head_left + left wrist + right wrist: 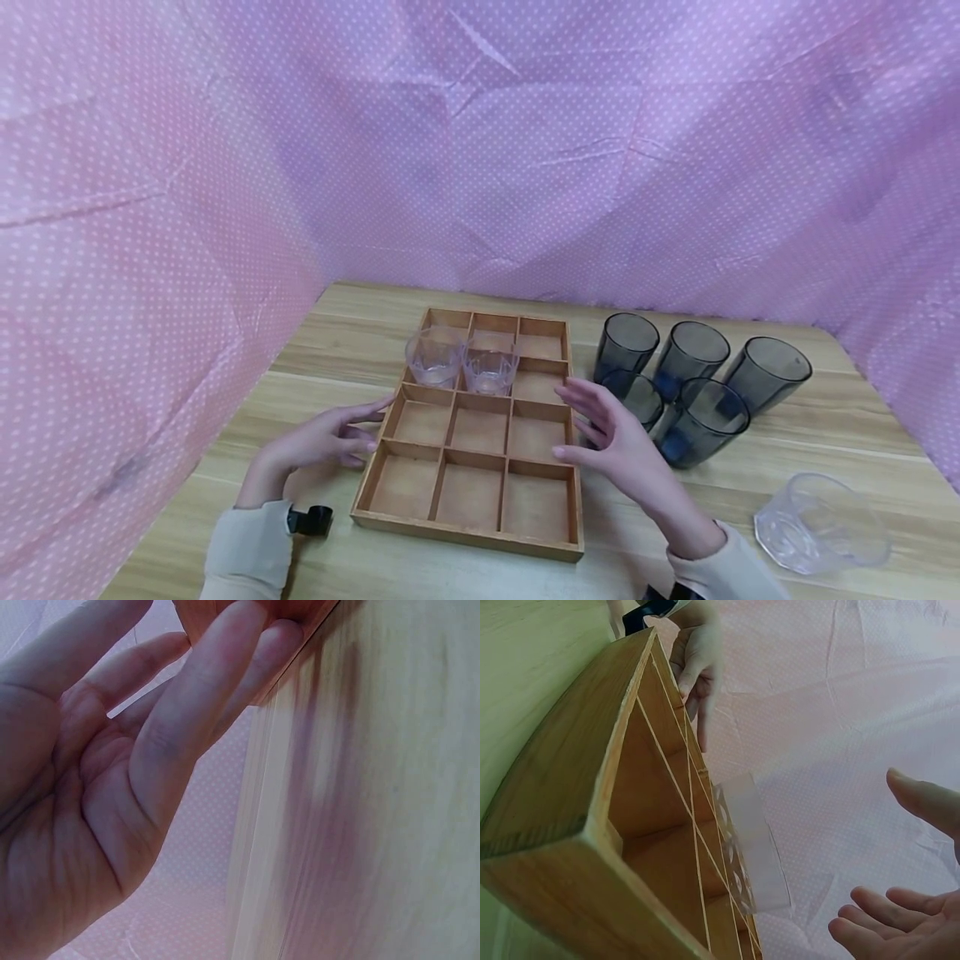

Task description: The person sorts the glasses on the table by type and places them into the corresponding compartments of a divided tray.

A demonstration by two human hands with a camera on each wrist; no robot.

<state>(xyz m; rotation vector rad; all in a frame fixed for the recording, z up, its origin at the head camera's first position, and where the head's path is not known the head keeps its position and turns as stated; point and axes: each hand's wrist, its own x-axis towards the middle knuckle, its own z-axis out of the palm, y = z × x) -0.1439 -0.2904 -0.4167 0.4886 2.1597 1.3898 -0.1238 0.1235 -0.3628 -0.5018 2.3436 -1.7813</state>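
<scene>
A wooden compartment tray lies in front of me. Two clear glasses, the left one and the middle one, stand side by side in its second row from the back; the right compartment there holds none. My left hand is at the tray's left side, its loosely extended fingers touching the wall in the left wrist view. Over the right edge hovers my right hand, fingers spread and nothing between them. In the right wrist view, that hand shows apart from the tray's wooden wall.
Several smoky grey glasses, one nearest me, stand grouped right of the tray. Another clear glass is at the table's front right. Pink dotted cloth hangs behind and beside the wood-grain table.
</scene>
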